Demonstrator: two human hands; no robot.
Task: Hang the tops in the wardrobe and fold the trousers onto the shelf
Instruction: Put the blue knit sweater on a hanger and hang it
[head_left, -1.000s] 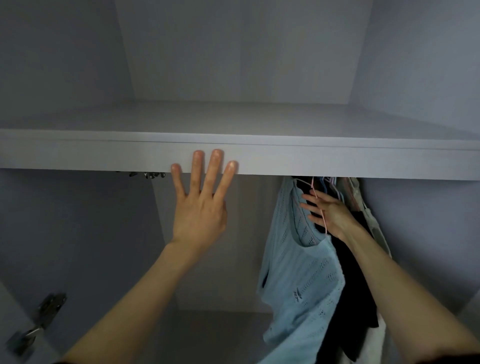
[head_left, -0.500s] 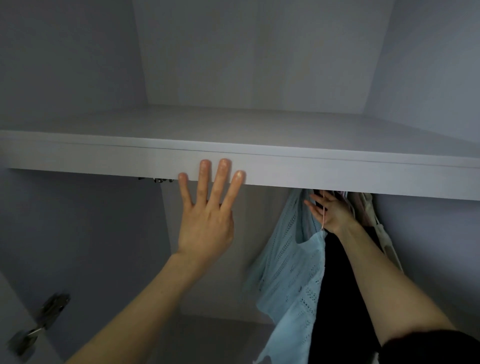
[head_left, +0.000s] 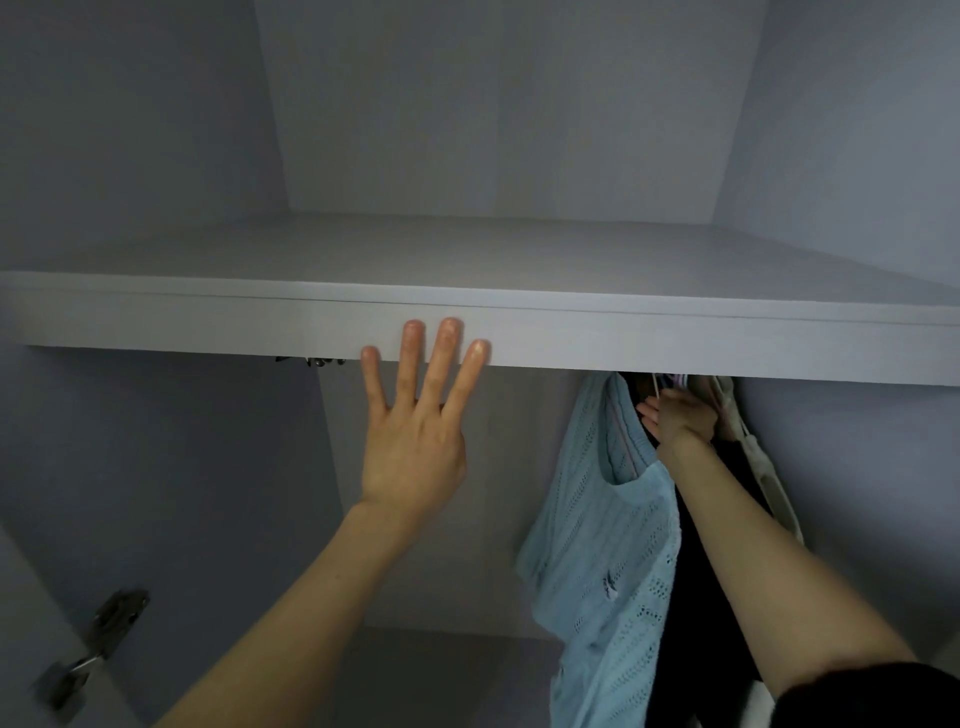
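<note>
My left hand (head_left: 415, 431) is flat and spread, its fingertips against the front edge of the pale grey wardrobe shelf (head_left: 675, 338). Under the shelf at the right, my right hand (head_left: 680, 415) is curled around a thin hanger just below the shelf edge. A light blue knitted top (head_left: 608, 545) hangs from it on the hand's left. Behind my right forearm hang a black garment (head_left: 701, 597) and a cream one (head_left: 763, 467). The rail and the hanger hooks are hidden by the shelf edge.
The shelf top shows bare up to the wardrobe's back wall (head_left: 493, 104). A metal bracket (head_left: 311, 360) sits under the shelf at the left. A door hinge (head_left: 98, 644) is at the lower left. The hanging space left of the blue top holds no clothes.
My right hand has risen closer to the shelf underside and closed more tightly on the hanger, and the blue top has swung a little. My left hand stays on the shelf edge.
</note>
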